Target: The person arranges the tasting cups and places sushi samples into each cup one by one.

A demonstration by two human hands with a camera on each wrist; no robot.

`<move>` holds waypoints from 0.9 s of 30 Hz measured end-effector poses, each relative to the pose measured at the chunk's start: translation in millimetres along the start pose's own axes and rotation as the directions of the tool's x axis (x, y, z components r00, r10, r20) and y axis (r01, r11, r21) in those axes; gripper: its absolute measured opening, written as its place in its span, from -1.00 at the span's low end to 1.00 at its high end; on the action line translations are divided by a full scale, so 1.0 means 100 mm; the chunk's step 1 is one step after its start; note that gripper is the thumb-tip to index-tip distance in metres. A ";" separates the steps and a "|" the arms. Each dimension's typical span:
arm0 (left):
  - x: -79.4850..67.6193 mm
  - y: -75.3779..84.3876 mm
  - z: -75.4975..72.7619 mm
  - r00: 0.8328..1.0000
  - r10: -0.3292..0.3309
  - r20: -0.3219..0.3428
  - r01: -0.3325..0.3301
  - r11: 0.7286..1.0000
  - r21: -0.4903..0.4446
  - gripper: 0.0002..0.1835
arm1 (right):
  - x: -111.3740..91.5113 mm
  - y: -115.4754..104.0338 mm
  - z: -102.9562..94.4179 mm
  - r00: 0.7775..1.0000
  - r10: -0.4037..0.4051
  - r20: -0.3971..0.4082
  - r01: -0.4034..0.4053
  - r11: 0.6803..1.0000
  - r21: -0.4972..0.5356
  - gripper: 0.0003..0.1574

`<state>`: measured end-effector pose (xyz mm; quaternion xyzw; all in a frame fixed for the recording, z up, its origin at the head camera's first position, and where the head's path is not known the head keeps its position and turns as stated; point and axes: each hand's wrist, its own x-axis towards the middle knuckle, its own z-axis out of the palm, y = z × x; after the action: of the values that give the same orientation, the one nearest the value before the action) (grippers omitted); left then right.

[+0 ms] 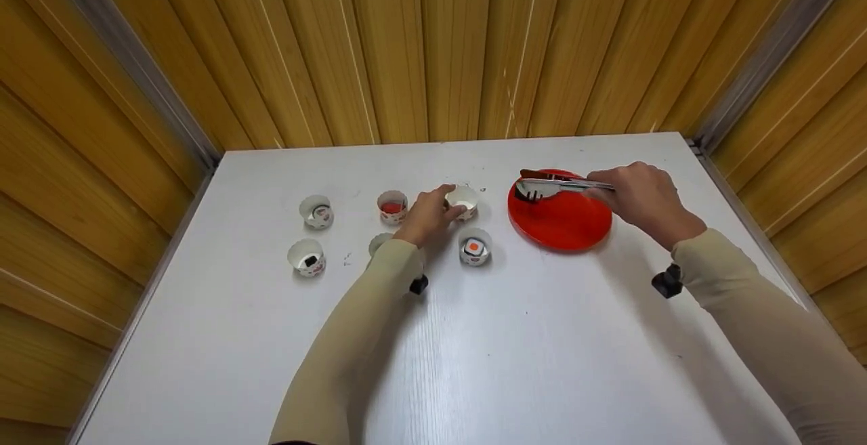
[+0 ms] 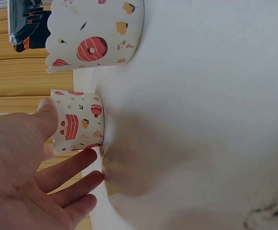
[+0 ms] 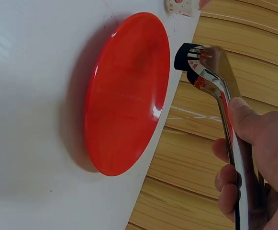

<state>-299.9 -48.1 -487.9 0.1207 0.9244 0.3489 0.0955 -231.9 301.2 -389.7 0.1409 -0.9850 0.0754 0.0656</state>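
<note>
My left hand (image 1: pixel 428 217) has thumb and forefinger around a white paper baking cup (image 1: pixel 463 196) on the table; its other fingers are spread, as the left wrist view shows. Red and yellow prints cover that cup's side (image 2: pixel 79 120). Held in my right hand (image 1: pixel 643 198) are metal tongs (image 3: pixel 232 110) with slotted ends, above a round red plate (image 1: pixel 572 225). A small black piece (image 3: pixel 181 57) sits between the tong ends, with some orange showing beside it. Nearest the left hand stands another cup (image 1: pixel 475 257) holding a white piece with an orange centre.
Left of the hand, a cup (image 1: pixel 392 200) contains something red. Farther left stand a cup (image 1: pixel 310 206) with a pale piece and one (image 1: pixel 301 252) with a black piece. The left sleeve partly covers another cup (image 1: pixel 378 242). Wood-patterned panels (image 1: pixel 454 52) surround the white table (image 1: pixel 515 364).
</note>
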 end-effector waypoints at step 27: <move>0.01 -0.02 0.01 1.000 -0.016 -0.011 0.016 1.000 -0.007 -0.34 | 0.41 -0.56 0.19 0.989 -0.124 -0.086 0.131 0.989 0.073 -0.66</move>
<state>-300.6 -48.7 -490.0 0.1112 0.9247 0.3520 0.0936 -256.9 234.1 -394.8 0.2030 -0.9667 0.1154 0.1045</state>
